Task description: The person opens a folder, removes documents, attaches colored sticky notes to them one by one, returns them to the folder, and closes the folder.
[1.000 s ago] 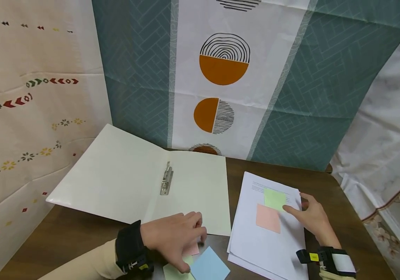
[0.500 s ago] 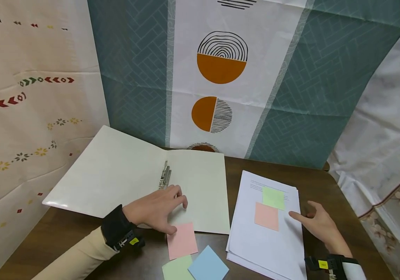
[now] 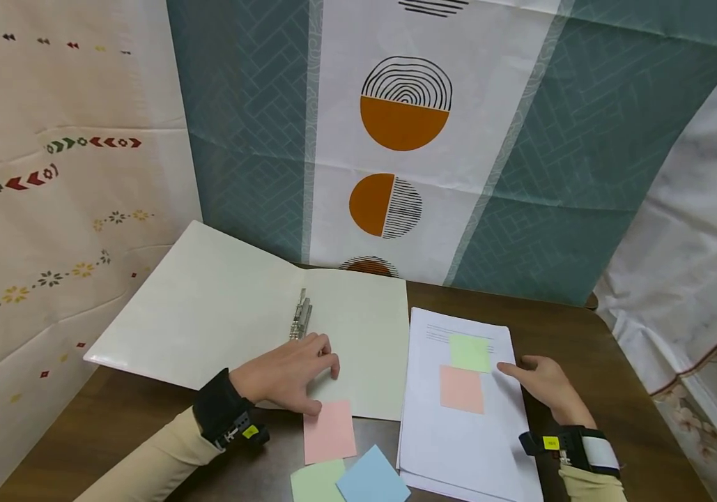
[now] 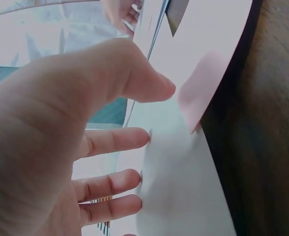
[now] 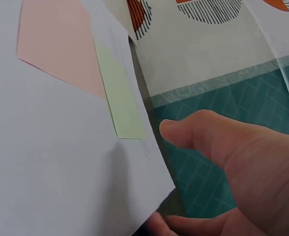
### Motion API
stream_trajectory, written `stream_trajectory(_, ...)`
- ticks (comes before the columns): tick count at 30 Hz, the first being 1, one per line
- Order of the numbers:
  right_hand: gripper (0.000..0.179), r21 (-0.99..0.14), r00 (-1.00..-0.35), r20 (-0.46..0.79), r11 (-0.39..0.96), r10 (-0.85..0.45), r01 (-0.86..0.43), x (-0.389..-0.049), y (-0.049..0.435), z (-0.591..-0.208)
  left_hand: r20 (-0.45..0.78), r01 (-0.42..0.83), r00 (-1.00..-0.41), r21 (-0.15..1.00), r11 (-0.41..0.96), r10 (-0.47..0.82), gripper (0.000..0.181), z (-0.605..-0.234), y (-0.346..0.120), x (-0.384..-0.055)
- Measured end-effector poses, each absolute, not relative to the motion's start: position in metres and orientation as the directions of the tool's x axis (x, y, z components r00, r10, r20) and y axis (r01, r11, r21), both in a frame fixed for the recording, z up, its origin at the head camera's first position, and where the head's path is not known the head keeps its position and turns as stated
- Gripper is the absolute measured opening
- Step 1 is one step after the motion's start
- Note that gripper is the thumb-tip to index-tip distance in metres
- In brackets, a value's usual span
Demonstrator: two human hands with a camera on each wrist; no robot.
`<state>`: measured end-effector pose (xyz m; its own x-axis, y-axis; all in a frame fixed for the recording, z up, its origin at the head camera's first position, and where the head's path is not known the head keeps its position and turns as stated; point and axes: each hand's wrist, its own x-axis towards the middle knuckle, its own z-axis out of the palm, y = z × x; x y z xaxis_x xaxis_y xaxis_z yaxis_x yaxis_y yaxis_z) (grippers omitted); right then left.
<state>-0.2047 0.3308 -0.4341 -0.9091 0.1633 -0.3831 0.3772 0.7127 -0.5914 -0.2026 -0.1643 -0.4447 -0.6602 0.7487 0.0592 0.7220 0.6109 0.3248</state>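
My left hand [image 3: 289,373] lies over the lower edge of an open white lever clip folder [image 3: 364,335], its fingertips on the right-hand cover. The thumb extends over the top edge of a pink sticky note [image 3: 329,436]. In the left wrist view, thumb and fingers [image 4: 117,140] are spread apart. At the right, my right hand [image 3: 549,383] is against the right edge of a stack of white paper [image 3: 458,446]. Its thumb [image 5: 184,132] reaches over the sheets and the other fingers stay beside the edge. A green sticky note [image 3: 469,353] and a pink one [image 3: 462,389] lie on the stack.
A metal clip [image 3: 300,317] stands at the folder's spine, partly behind my left hand. Below the pink note lie a green sticky note [image 3: 315,482] and a blue one [image 3: 373,475]. Patterned cloths hang behind the brown table [image 3: 559,321] and along both sides.
My left hand has moved from the loose notes up onto the folder, uncovering the pink note. The paper stack has slid left toward the folder, with my right hand at its edge.
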Motion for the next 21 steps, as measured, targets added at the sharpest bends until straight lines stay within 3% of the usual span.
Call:
stream_trajectory(12, 0.066, -0.641, -0.942, -0.304, 0.7, 0.144, 0.314, -0.208, 0.314, -0.441, 0.048, 0.716, -0.661, 0.34, 0.61, 0.748, 0.038, -0.445, -0.164, -0.202)
stream_trajectory(21, 0.083, -0.721, -0.939, -0.326, 0.614, 0.11, 0.322, -0.213, 0.313, -0.443, 0.036, 0.714, -0.664, 0.328, 0.619, 0.747, 0.038, -0.447, -0.163, -0.203)
